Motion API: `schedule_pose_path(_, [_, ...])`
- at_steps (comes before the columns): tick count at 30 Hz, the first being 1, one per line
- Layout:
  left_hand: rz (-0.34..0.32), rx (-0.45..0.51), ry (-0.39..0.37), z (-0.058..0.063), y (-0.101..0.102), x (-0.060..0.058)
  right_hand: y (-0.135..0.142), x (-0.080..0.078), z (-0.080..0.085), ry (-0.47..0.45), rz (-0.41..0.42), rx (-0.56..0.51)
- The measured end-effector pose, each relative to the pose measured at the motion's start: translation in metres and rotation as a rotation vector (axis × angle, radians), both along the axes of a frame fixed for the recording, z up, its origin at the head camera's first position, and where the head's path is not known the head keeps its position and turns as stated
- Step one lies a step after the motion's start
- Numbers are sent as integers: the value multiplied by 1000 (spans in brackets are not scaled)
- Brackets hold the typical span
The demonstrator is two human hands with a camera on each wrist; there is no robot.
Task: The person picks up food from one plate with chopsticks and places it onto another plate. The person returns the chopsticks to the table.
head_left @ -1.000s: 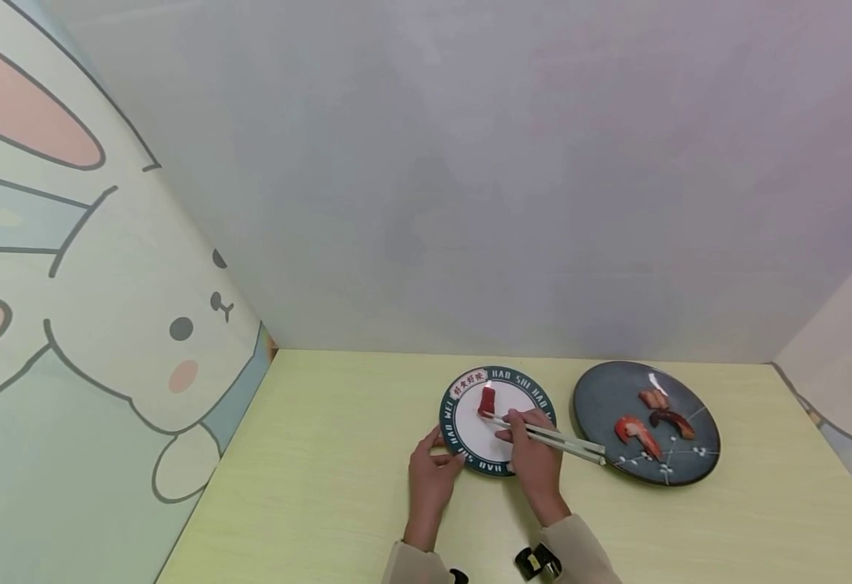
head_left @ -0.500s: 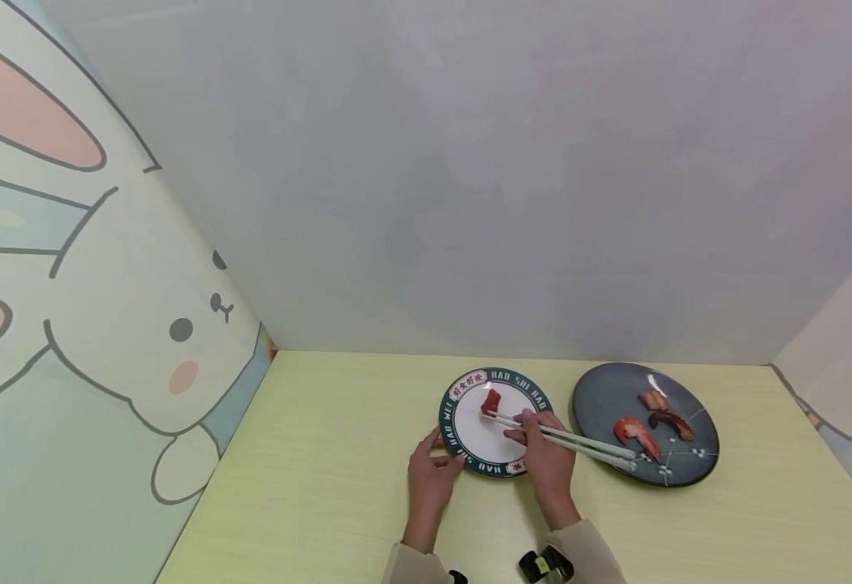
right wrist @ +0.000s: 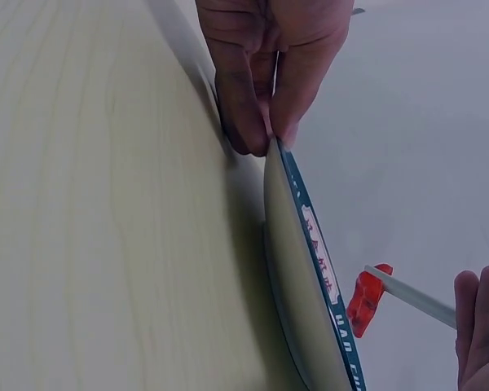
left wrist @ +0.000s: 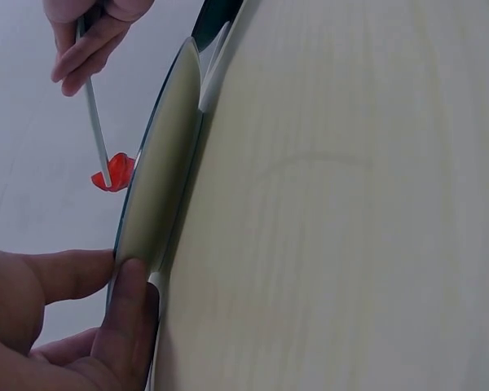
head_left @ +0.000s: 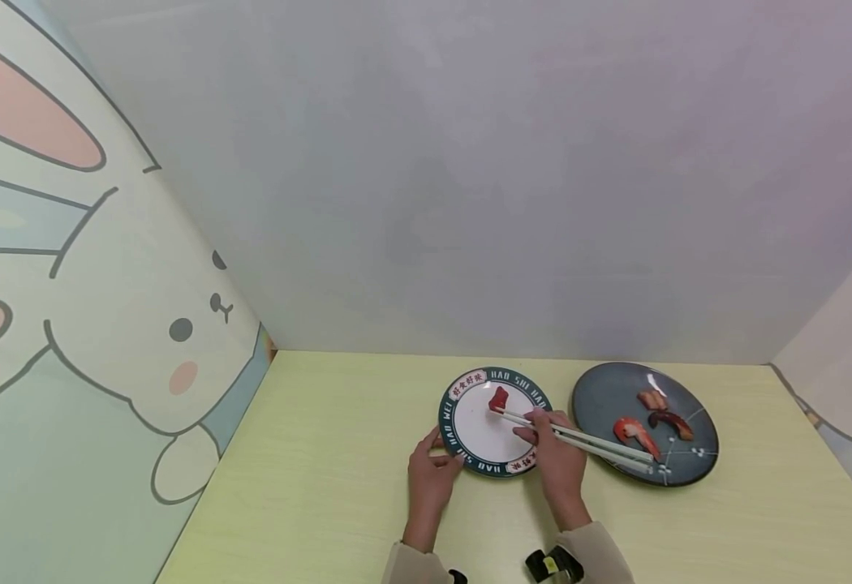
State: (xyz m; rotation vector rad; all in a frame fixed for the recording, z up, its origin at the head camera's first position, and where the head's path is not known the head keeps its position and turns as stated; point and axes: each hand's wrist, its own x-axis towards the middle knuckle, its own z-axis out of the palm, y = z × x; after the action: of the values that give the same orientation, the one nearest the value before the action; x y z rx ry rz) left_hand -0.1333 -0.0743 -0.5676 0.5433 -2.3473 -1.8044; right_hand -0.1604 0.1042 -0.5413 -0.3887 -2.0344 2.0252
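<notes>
In the head view my left hand (head_left: 429,480) pinches the near-left rim of a small white plate (head_left: 486,448) with a green lettered border. My right hand (head_left: 561,470) holds a pair of pale chopsticks (head_left: 601,446) that slant down to the left. Their tips grip a small glossy red piece of food (head_left: 498,398) over the plate's white middle. Seen edge-on in the left wrist view, the red piece (left wrist: 122,169) stands above the plate's rim. The thumb and fingers of the left hand (right wrist: 273,65) clasp the rim in the right wrist view.
A larger dark plate (head_left: 592,397) stands to the right, bearing a shrimp (head_left: 631,431), a curved brown piece (head_left: 672,422) and a pinkish slice (head_left: 652,398). The chopsticks' rear ends reach over it. Behind the pale wooden table (head_left: 324,454) rises a grey wall (head_left: 426,203).
The right hand has shifted to the right with the chopsticks, and the red piece has moved slightly right and turned with them. The left hand stays on the plate's rim.
</notes>
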Motion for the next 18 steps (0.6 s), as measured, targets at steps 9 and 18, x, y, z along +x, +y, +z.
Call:
schedule_pose_path(9, [-2, -7, 3, 0, 0, 1, 7, 1, 2, 42, -14, -66])
schedule_pose_path(18, [-2, 1, 1, 3, 1, 1, 17, 2, 4, 56, -24, -54])
